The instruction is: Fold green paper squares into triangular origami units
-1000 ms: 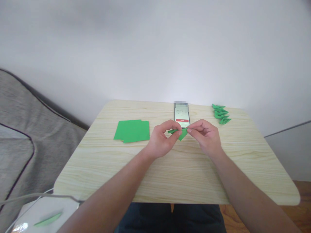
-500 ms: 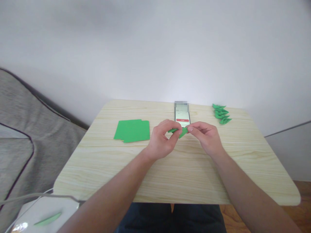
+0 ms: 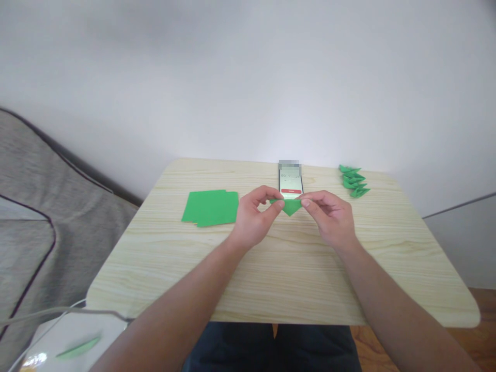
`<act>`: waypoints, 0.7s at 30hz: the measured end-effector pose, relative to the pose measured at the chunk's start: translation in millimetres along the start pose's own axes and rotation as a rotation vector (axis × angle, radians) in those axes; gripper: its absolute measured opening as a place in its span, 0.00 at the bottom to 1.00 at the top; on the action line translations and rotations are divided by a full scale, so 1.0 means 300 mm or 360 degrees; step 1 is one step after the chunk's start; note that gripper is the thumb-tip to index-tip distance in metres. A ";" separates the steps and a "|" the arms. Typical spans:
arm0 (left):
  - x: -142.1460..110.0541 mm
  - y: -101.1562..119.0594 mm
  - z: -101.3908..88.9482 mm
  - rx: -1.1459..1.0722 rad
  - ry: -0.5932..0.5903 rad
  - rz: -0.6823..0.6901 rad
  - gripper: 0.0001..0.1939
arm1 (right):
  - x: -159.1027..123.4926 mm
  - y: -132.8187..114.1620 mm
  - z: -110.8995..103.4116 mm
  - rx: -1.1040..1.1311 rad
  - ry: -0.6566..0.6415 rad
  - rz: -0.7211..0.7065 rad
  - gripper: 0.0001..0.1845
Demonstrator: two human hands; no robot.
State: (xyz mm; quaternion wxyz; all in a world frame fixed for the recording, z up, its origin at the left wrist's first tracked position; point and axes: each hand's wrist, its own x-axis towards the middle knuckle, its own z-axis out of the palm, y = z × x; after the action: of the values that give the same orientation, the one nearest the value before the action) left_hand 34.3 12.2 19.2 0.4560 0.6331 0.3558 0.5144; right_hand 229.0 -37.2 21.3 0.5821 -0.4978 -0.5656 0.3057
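A folded piece of green paper (image 3: 292, 207) is held above the table in front of the phone, its straight edge on top and a point downward. My left hand (image 3: 256, 214) pinches its left end between thumb and fingers. At the right end, the thumb and fingers of my right hand (image 3: 329, 214) grip it the same way. Left of my left hand lies a stack of flat green paper sheets (image 3: 212, 207). Several folded green paper pieces (image 3: 353, 181) sit in a row at the back right of the table.
A phone (image 3: 290, 181) with a lit screen stands at the table's back, by the white wall (image 3: 248, 82). The light wood table (image 3: 294, 279) has rounded corners. At lower left are a white surface (image 3: 42, 341), a cable (image 3: 58, 310) and grey fabric (image 3: 77, 243).
The folded green paper has turned, so its straight edge is now level and its point faces down. Both hands have risen slightly, and the left has shifted a little leftward.
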 end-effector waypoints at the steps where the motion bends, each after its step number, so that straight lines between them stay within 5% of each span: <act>1: 0.003 -0.001 -0.002 0.0000 0.0014 -0.0018 0.05 | 0.000 0.000 0.000 -0.0003 0.0003 -0.0005 0.07; 21: -0.003 0.010 0.010 0.0040 -0.0092 -0.0037 0.09 | 0.008 -0.009 -0.012 -0.0142 -0.0148 0.0027 0.05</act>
State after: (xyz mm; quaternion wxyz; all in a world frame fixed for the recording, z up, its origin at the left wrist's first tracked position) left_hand 36.9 9.8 21.7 0.4642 0.6492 0.3562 0.4860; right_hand 232.2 -36.7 25.2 0.5298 -0.5133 -0.6008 0.3080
